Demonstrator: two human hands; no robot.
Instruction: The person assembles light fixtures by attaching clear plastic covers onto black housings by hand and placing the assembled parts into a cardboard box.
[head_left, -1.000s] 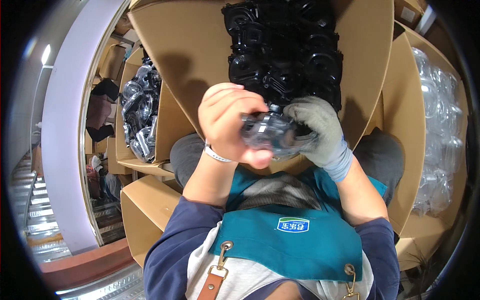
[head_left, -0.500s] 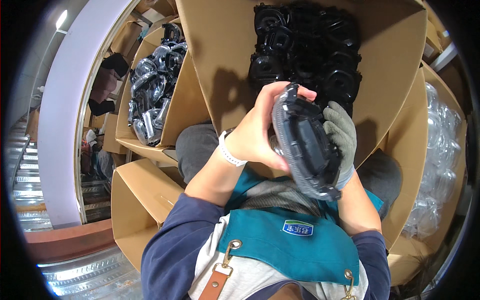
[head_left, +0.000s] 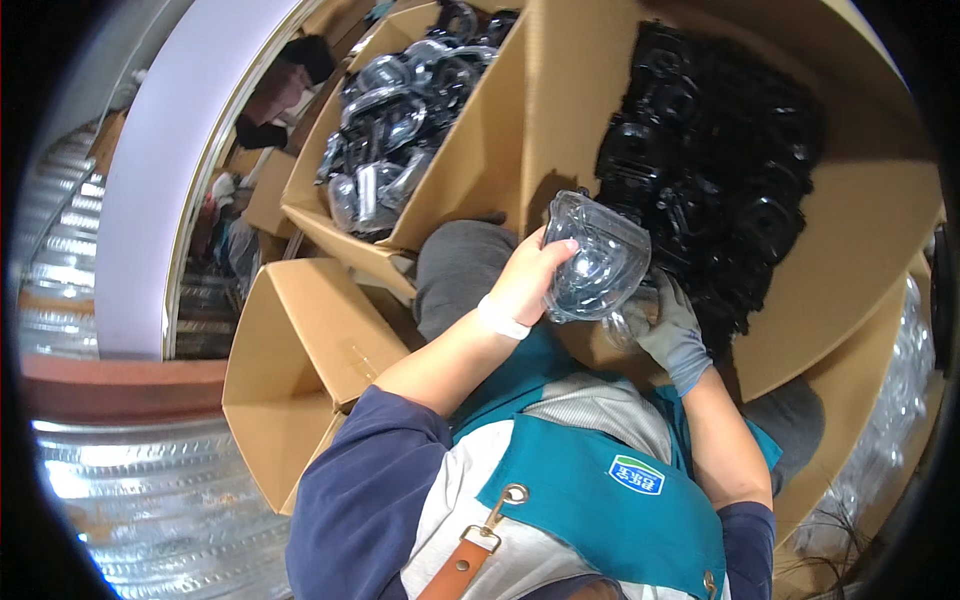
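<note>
My bare left hand (head_left: 535, 277) grips a clear, domed plastic cover (head_left: 598, 262) by its left side, thumb on top. The cover is tilted, its transparent face toward me, above my lap at the near edge of the big box. My right hand (head_left: 672, 328), in a grey glove, is curled close to the cover's lower right corner. A small clear rounded piece (head_left: 622, 326) shows at its fingertips; whether it belongs to the cover I cannot tell. Part of the gloved fingers is hidden.
Ahead, a large cardboard box (head_left: 565, 110) holds stacked black plastic housings (head_left: 710, 165). A box on the left contains loose clear and black parts (head_left: 390, 130). Another cardboard box (head_left: 290, 370) stands nearer on the left. Clear plastic parts (head_left: 880, 400) fill a box on the right.
The part in my left hand has turned from its black, ribbed side to its clear face. My right hand has moved down to its lower corner. The view has swung left.
</note>
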